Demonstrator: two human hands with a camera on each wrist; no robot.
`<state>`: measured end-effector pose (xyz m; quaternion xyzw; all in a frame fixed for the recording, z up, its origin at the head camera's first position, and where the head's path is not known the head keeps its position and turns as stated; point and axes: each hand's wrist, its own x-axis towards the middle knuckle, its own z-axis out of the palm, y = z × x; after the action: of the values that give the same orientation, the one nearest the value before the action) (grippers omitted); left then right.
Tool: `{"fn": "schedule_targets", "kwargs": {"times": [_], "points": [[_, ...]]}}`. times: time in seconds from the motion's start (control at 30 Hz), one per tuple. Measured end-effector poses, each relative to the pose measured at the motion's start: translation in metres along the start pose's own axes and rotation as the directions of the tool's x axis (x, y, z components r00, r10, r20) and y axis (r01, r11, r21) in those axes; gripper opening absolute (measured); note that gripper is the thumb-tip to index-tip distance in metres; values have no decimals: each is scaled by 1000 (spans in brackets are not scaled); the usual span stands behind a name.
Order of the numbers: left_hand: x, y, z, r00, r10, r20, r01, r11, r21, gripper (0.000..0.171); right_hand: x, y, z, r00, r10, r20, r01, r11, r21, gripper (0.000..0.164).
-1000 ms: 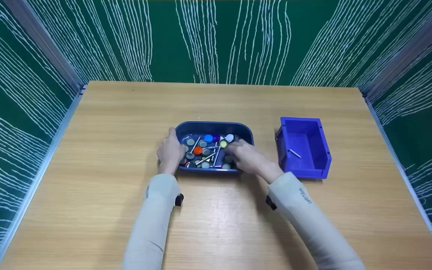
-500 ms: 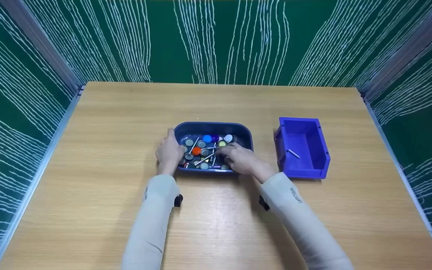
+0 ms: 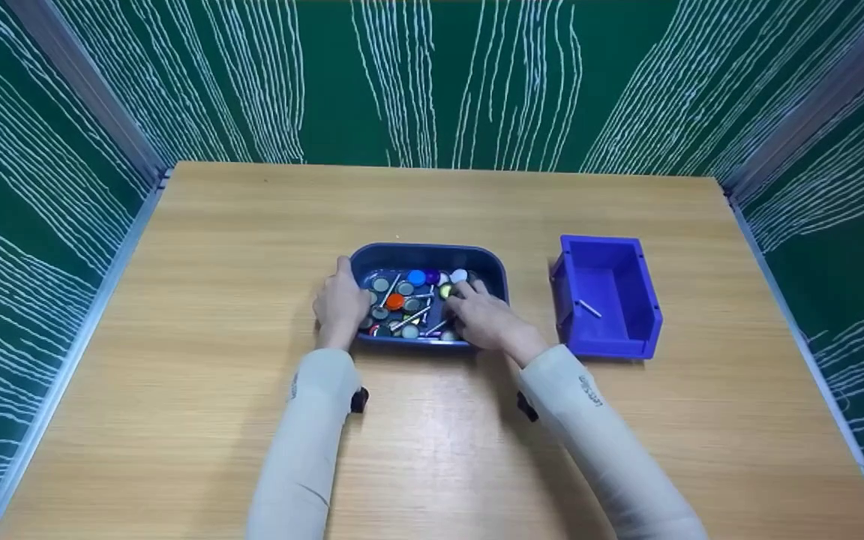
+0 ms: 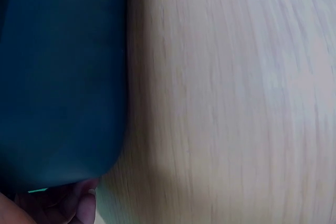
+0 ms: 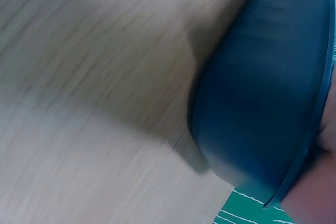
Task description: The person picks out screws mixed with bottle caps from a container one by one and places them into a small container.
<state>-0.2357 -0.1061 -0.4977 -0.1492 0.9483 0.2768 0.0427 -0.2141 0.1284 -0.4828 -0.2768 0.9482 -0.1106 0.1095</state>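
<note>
A dark blue plastic tub (image 3: pixel 426 246) holds several bottle caps, among them an orange cap (image 3: pixel 395 301) and a blue cap (image 3: pixel 417 277), mixed with metal screws (image 3: pixel 411 319). My left hand (image 3: pixel 342 306) grips the tub's left end; in the left wrist view its curled fingers (image 4: pixel 79 205) show at the tub's end. Inside the tub's right half, my right hand (image 3: pixel 486 319) reaches down with bent fingers beside a pale yellow cap (image 3: pixel 445 290). One screw (image 3: pixel 438 328) lies close by its thumb side. I cannot tell whether the right fingertips pinch anything.
Right of the tub stands a purple-blue bin (image 3: pixel 606 270) with a single screw (image 3: pixel 589 308) in it. Both containers sit on a wooden table (image 3: pixel 432 202). Green walls (image 3: pixel 334 90) with white wavy lines enclose its back and sides.
The right hand moves left within the tub, then spreads its fingers slightly near the pale yellow cap. A screw beside it now lies slanted. The left hand stays on the tub.
</note>
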Motion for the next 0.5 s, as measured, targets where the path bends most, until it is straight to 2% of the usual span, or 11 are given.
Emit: {"fn": "schedule_targets", "kwargs": {"times": [0.27,0.5], "points": [[-1,0,0,1000,0,7,0,1000,1,55,3,-3,-1,987,111,115,-115,993,32,22],[-1,-1,0,1000,0,9,0,1000,0,55,3,-1,1,994,75,76,-80,994,73,17]]}}
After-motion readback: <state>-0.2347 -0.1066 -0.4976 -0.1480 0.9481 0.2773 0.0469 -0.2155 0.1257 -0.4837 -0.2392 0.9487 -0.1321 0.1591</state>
